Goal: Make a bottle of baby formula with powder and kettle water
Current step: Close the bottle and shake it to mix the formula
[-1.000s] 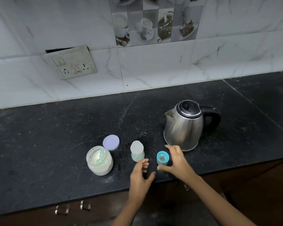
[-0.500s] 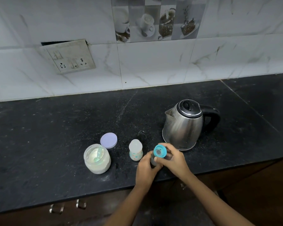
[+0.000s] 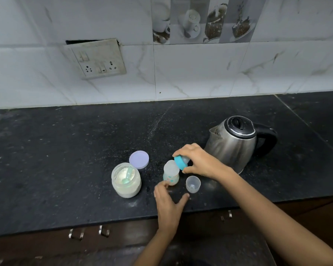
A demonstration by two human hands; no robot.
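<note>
Near the bench (image 3: pixel 65 150) front, a tilted blue collar (image 3: pixel 180 163) is gripped by the right hand (image 3: pixel 200 164) just beside the top of the bottle (image 3: pixel 171 173), whose base is touched by the open left hand (image 3: pixel 168 202).

Blue teat ring (image 3: pixel 181 162) in right hand (image 3: pixel 202 164) beside the bottle (image 3: pixel 171 173) mouth; left hand (image 3: pixel 168 202) near its base.

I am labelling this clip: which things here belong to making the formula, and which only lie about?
For the job: baby bottle, blue teat ring in the right hand, clear cap, open powder jar, scoop, purple lid, steel kettle.
Lying about: wall switchboard, cabinet handles, picture tiles.
</note>
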